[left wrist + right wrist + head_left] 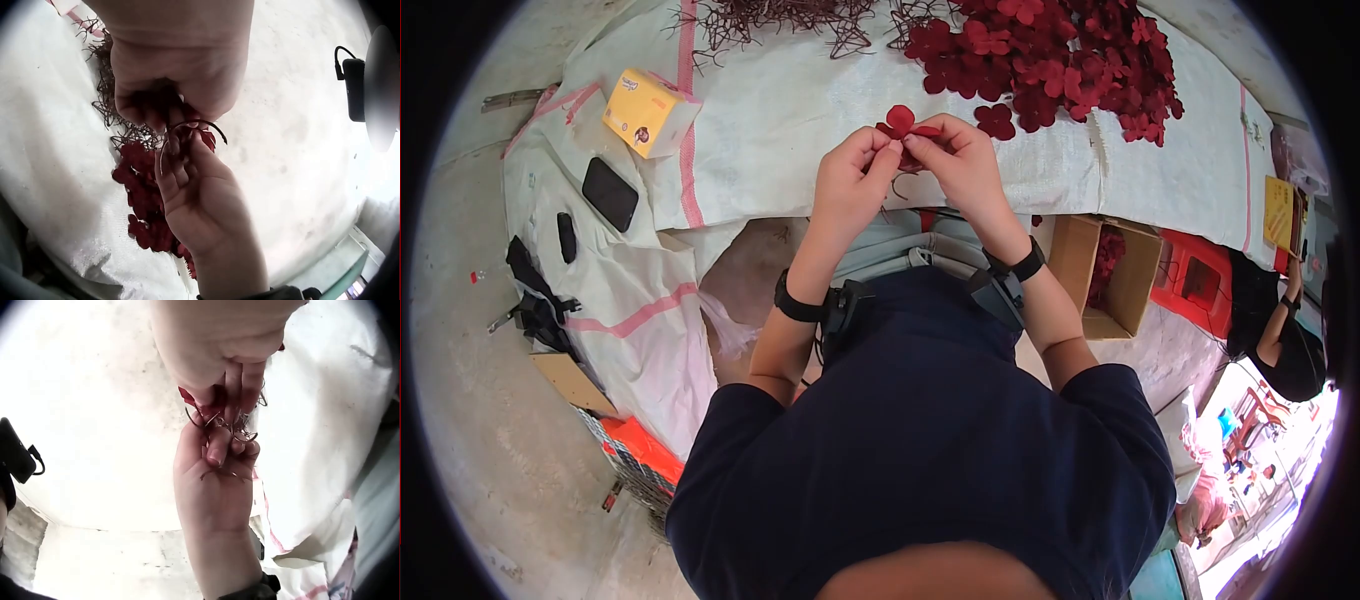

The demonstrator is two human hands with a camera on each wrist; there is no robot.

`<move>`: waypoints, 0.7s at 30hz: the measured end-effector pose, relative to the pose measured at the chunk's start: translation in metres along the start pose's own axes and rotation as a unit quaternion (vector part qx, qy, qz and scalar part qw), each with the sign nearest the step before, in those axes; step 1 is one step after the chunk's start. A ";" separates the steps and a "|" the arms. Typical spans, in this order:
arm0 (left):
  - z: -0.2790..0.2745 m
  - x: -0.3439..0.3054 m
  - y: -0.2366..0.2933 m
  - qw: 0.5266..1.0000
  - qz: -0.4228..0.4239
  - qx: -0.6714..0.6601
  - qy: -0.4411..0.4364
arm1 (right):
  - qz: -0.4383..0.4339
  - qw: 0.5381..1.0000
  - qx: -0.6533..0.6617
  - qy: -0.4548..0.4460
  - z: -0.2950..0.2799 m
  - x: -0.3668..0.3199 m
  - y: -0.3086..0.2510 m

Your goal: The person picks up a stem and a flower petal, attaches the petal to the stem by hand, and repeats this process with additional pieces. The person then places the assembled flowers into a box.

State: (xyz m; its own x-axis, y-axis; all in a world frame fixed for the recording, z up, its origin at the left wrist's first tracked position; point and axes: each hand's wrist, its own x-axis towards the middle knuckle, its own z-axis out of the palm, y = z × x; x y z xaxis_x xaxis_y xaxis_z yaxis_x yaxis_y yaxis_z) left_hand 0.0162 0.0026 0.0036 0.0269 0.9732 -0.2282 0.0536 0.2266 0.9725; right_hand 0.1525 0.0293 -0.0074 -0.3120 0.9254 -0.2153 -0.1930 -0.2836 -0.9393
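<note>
Close to my body, over the white woven cloth [770, 170], both hands meet at a dark red fabric flower [902, 118]. My left hand [855, 180] pinches it between thumb and fingers. From the other side my right hand [968, 178] pinches the flower's petals, its thumb tip near the left one. Thin brown curled stems [222, 474] stick out beneath, lying across the left palm in the right wrist view. Another dark stem [215, 129] arcs past the right fingers in the left wrist view. The flower's centre is hidden by the fingertips.
A heap of red fabric flowers [1070, 75] lies at the back right, tangled brown stems [785, 20] at the back. To the left are a yellow box [640, 112] and a black phone [610, 193]. Below right stand a cardboard box [1135, 275] and a red stool [1200, 285].
</note>
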 end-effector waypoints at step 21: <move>0.008 -0.008 0.011 0.996 0.053 -0.045 0.056 | -0.080 0.994 0.028 0.067 0.017 -0.008 0.000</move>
State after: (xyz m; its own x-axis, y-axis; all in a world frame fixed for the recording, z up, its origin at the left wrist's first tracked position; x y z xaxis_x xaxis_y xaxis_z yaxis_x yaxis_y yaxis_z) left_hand 0.0247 -0.0033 0.0159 -0.0840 0.9888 -0.1232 -0.0339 0.1208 0.9921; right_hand 0.1389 0.0177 -0.0015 -0.1469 0.9839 -0.1018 -0.2832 -0.1404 -0.9487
